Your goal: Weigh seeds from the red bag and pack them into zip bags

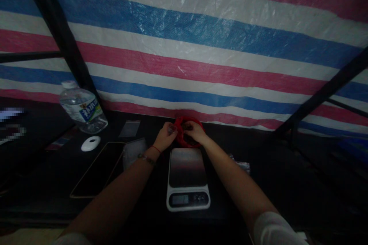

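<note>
Both hands are right at the red container, which sits at the back of the black counter, near the foot of the striped sheet. The left hand is at the container's left side, thumb and fingers drawn together, its grip closed on a small clear plastic piece. Over on the other side, the right hand reaches in over the rim, fingers bent down among dark contents; how tight that grip is, or whether it has hold of anything, I cannot tell.

Straight in front of the container lies the scale, set between the two forearms, metal plate toward the back and display toward the person; the reading is too dim to make out. A red cord and a beaded bracelet circle the left wrist.

Out to the left, one flat clear bag lies on its own, another plastic bag sits beside the left forearm, and there's a dark flat tablet next to it. Beyond that, a white mouse and a clear bottle with a white cap. Just past the right forearm, a shiny packet, partly hidden.
</note>
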Action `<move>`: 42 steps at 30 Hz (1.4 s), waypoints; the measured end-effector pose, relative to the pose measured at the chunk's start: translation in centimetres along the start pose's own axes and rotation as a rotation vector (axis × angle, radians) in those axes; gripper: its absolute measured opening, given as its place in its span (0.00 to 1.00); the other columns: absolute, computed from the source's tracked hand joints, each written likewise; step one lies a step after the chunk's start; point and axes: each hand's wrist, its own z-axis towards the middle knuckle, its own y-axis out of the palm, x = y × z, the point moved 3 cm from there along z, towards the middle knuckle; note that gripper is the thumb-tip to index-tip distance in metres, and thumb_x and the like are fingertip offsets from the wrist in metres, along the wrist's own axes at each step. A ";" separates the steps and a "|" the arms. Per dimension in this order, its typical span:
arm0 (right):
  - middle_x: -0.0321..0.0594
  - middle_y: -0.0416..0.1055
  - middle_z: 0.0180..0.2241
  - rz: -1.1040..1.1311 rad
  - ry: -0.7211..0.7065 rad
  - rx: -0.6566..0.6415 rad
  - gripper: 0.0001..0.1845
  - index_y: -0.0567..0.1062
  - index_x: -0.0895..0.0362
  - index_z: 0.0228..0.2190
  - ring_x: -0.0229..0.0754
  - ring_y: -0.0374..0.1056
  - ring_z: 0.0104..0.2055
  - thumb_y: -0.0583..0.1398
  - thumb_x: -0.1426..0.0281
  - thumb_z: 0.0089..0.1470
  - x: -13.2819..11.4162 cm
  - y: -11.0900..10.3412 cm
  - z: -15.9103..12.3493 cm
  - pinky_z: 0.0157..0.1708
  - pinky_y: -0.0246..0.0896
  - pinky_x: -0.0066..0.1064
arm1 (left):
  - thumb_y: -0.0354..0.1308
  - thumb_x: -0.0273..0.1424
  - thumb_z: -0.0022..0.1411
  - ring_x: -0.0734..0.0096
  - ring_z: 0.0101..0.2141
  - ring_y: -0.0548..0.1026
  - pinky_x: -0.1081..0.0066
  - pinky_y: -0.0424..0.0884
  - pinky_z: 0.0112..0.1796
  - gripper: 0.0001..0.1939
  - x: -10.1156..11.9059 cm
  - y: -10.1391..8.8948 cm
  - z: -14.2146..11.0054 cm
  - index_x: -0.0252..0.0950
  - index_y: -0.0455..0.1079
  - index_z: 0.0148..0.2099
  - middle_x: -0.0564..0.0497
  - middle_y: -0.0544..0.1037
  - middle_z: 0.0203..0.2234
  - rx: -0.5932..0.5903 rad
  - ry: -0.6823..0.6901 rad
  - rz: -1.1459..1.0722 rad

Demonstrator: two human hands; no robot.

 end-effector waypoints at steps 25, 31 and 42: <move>0.41 0.77 0.38 -0.480 -0.094 -0.260 0.19 0.79 0.56 0.37 0.45 0.72 0.42 0.66 0.78 0.38 -2.4 0.0 -1.1 0.43 0.64 0.31 | 0.59 0.32 0.48 0.69 0.33 0.72 0.69 0.67 0.35 0.14 0.6 0.1 -0.2 0.36 0.64 0.38 0.52 0.72 0.32 -0.096 -0.051 0.156; 0.41 0.77 0.36 -0.253 -0.016 -0.208 0.19 0.77 0.59 0.37 0.41 0.72 0.35 0.62 0.81 0.39 -2.0 0.8 -1.1 0.34 0.65 0.28 | 0.59 0.37 0.51 0.69 0.34 0.72 0.68 0.69 0.36 0.15 0.4 0.0 0.0 0.37 0.63 0.40 0.52 0.73 0.32 -0.036 -0.086 0.031; 0.40 0.76 0.37 0.069 0.035 -0.202 0.18 0.74 0.58 0.36 0.39 0.72 0.39 0.60 0.83 0.40 -1.7 1.2 -1.5 0.42 0.66 0.30 | 0.58 0.42 0.54 0.68 0.33 0.72 0.67 0.68 0.37 0.14 1.1 -0.7 0.0 0.37 0.65 0.36 0.51 0.73 0.31 0.076 -0.103 0.080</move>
